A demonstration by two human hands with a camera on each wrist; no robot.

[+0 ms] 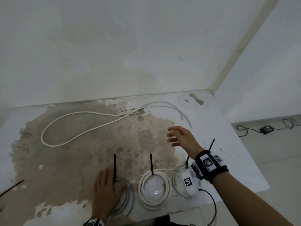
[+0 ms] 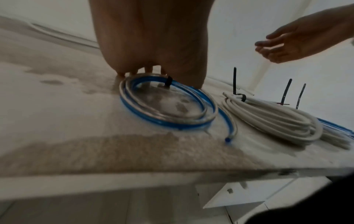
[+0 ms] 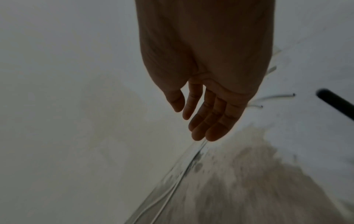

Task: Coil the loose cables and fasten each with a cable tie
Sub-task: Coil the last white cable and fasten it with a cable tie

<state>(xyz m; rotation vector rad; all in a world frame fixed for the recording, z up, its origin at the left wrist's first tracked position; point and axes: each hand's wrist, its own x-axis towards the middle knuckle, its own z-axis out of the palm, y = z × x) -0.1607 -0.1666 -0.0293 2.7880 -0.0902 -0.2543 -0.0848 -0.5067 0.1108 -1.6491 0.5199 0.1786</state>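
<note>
We note the tabletop (image 1: 211, 111): white, with a wide brown stain over its middle. Its far edge meets the wall, its right edge drops to the floor, and its near edge runs just below the coils.

The loose cable (image 1: 68, 128) is white and lies uncoiled across the far half in one long loop. Both its ends (image 1: 187, 121) curve toward the far right corner. It sits well clear of every edge, with bare surface between it and the coils.

Three coils sit in a row along the near edge. The white coil (image 1: 154, 190) is in the middle, its black tie (image 1: 151, 163) standing upright. The grey coil (image 1: 128, 198) is to its left; in the left wrist view it shows blue and clear (image 2: 168, 109). The third coil (image 1: 176, 181), on the right, is partly hidden by the wrist gear.

Our left hand (image 1: 105, 191) rests flat on the grey coil beside its tie (image 1: 114, 167). Fingers are straight, grip apart, nothing held.

Our right hand (image 1: 182, 136) hovers above the tabletop between the coils and the loose cable's ends. Fingers are spread and relaxed, grip apart and empty.

A spare tie (image 1: 11, 187) lies at the near left edge.
</note>
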